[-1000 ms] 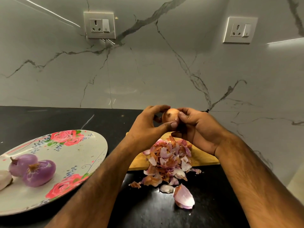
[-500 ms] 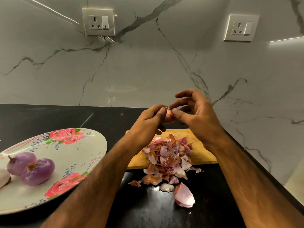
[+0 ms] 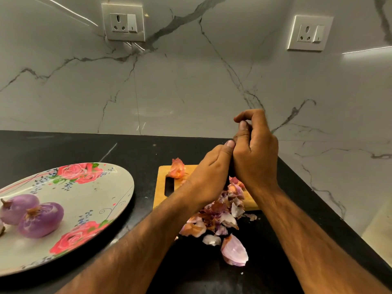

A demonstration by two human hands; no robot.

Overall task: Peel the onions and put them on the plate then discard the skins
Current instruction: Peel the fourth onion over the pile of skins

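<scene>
Both hands pressed together over the cutting board [image 3: 161,196]: left hand [image 3: 210,175] and right hand [image 3: 254,153] curled shut, probably round an onion, but it's hidden, so can't tell. Left of them, two peeled onions [image 3: 31,215] on the floral plate [image 3: 101,192]. Below the hands, skin pile [image 3: 218,217] on board and table [image 3: 63,149]. Left: finish peeling, plate it, bin the skins.

Whatever the pressed-together left hand [image 3: 209,168] and right hand [image 3: 255,153] hold is hidden.

wooden cutting board [image 3: 161,190] on black countertop [image 3: 63,149], two wall sockets [image 3: 123,22] on marble backsplash [image 3: 191,81]
</scene>
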